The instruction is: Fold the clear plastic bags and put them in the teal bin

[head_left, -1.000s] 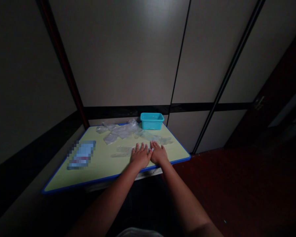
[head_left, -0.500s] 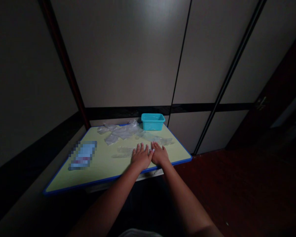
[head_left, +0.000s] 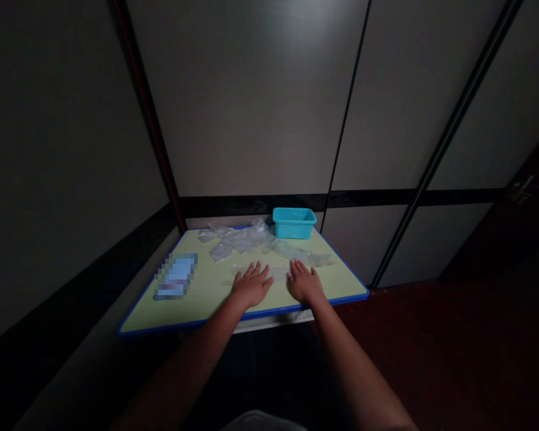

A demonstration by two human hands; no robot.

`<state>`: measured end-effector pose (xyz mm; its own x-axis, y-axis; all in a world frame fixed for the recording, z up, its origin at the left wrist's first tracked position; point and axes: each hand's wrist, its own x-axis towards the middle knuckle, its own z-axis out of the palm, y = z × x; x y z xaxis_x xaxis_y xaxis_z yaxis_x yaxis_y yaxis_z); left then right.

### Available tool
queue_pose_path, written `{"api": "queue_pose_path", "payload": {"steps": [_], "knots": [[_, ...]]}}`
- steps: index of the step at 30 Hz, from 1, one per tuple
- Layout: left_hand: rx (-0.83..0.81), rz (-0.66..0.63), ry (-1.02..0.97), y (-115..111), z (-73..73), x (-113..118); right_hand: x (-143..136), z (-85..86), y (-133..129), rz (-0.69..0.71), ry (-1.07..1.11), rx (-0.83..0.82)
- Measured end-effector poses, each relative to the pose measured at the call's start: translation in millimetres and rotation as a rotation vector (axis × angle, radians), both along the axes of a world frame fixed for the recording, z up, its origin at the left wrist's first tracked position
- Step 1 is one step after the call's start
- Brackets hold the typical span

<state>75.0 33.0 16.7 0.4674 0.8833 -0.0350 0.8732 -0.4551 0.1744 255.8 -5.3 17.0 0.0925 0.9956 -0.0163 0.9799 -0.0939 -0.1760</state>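
A thin clear plastic bag [head_left: 279, 274] lies flat near the front of the small yellow table [head_left: 184, 311]. My left hand [head_left: 253, 286] rests palm down on the bag's left part, fingers spread. At the bag's right end my right hand [head_left: 304, 282] lies palm down, its thumb apart from the fingers. A gap separates the hands, and the bag shows between them. Behind them, more crumpled clear bags [head_left: 242, 239] lie in a loose heap, and another bag [head_left: 312, 257] stretches to the right beyond my right hand.
A turquoise plastic basket [head_left: 294, 229] stands at the back right of the table. A blurred-out light blue flat object [head_left: 178, 275] lies at the left edge. Grey cupboard panels [head_left: 251, 108] rise right behind the table, and dark red floor [head_left: 408, 335] is at the right.
My hands were side by side and touching; now they are apart, the left one further left along the bag. The whole view has shifted, so the table appears further right.
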Motion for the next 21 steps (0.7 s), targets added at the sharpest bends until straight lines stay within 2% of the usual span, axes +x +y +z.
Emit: {"api": "queue_pose_path", "payload": {"steps": [4, 7, 13, 18, 21], "knots": [[-0.006, 0.025, 0.042, 7.1, -1.5, -39.4, 1.0, -3.3, 0.8, 0.000, 0.014, 0.016], [0.035, 0.041, 0.052, 7.2, -3.9, -51.9, 2.2, -4.6, 0.5, 0.003, 0.002, 0.019], [0.079, 0.073, 0.030, 2.5, -4.7, -49.1, 3.0, -4.3, 0.3, -0.009, -0.023, 0.012], [0.099, 0.251, 0.025, 1.4, -3.3, -48.1, 3.4, -5.5, 1.7, -0.003, -0.026, 0.000], [0.115, 0.304, 0.031, 1.7, -4.7, -47.5, 3.5, -5.1, 1.9, -0.001, -0.025, -0.004]]}}
